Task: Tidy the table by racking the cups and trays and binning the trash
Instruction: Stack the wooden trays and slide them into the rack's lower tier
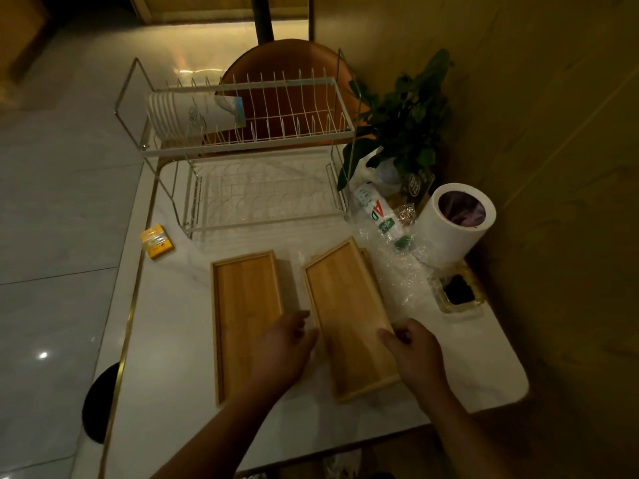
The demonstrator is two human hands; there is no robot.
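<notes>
Two wooden trays lie on the white marble table (166,392). The left tray (245,305) lies flat. The right tray (345,305) is skewed and rests on what looks like a third tray, whose edge (364,254) peeks out at the far right. My left hand (287,344) grips the right tray's left long edge. At the opposite long edge my right hand (411,347) is closed on it too. A white paper cup (193,112) lies on its side in the upper tier of the wire dish rack (249,146). The white bin (456,223) with a purple liner stands at the right.
Crumpled clear plastic film (397,271) and a white printed package (377,212) lie between the trays and the bin. A yellow box (157,240) sits near the left edge, a dark ashtray (458,290) at the right. A potted plant (404,126) and an orange chair (287,81) stand behind.
</notes>
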